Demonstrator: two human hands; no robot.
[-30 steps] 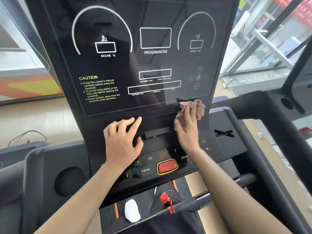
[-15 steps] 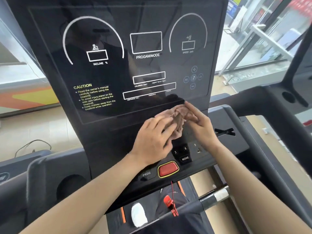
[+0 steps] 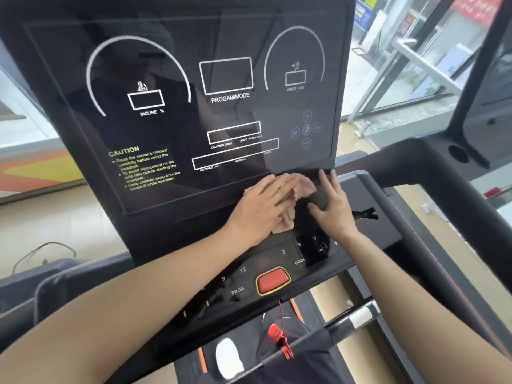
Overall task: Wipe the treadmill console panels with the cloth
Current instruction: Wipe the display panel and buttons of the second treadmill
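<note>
At the seam between display and keypad, my left hand (image 3: 260,209) lies flat, fingers straight, pressing a pinkish-beige, fuzzy, crumpled cloth (image 3: 303,187) against the console. My right hand (image 3: 332,203) is spread and relaxed just beside it, gripping nothing, fingertips at the lower edge of the tall, glossy black display panel (image 3: 171,128); whether it touches the cloth I cannot tell.

I judge the wiping to be in mid-course. The cloth sits at the display's bottom right, bunched partly under the palm, with a tail hanging toward the sloping black keypad panel (image 3: 249,273) below. The next move, as I read it, calls for a flat, even sweep, up across the glass or down over the keys, with the cloth spread wider than it is.

The display is smooth and mirror-like, printed with white arcs, boxes and yellow caution text, so smears would show easily. The keypad is shiny too, with printed numerals and a raised, rounded red stop button with a yellow rim (image 3: 273,281) that light pressure should pass over, not push. A red plastic safety clip (image 3: 277,335) hangs on a thin red cord beneath. A matte black side tray (image 3: 371,214) flanks the console on the right.
</note>
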